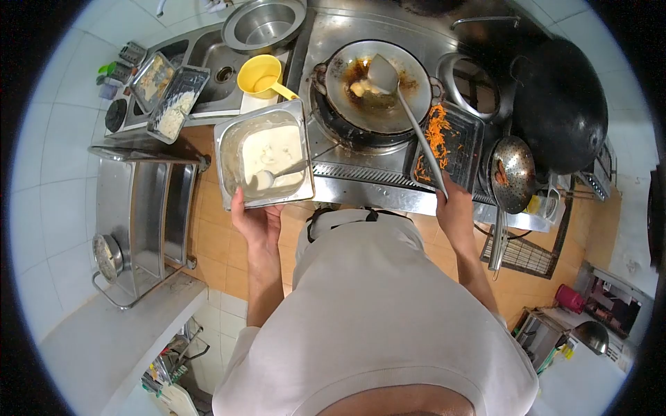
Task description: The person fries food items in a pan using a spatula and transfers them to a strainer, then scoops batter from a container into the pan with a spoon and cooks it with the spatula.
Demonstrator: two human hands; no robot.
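My left hand [258, 222] grips the near edge of a square metal container [227, 156], fingers underneath and thumb at its side. Creamy white batter [274, 149] fills part of it, and a spoon [288, 170] lies in the batter. My right hand [454, 208] is closed around the handle of a long wok spatula [420, 132]. The spatula's blade rests in a wok [338, 104] on the stove, beside a pale yellow lump [361, 89] in brown, oily residue. Right of the wok, orange shreds [437, 135] lie on a dark tray [463, 145].
A yellow dipper [260, 75] and a large metal basin [267, 28] stand by the sink [208, 59] at left. Trays of pale food [179, 104] sit farther left. A perforated skimmer [513, 173] and a big black wok [562, 104] are at right. A metal cart [142, 201] stands left.
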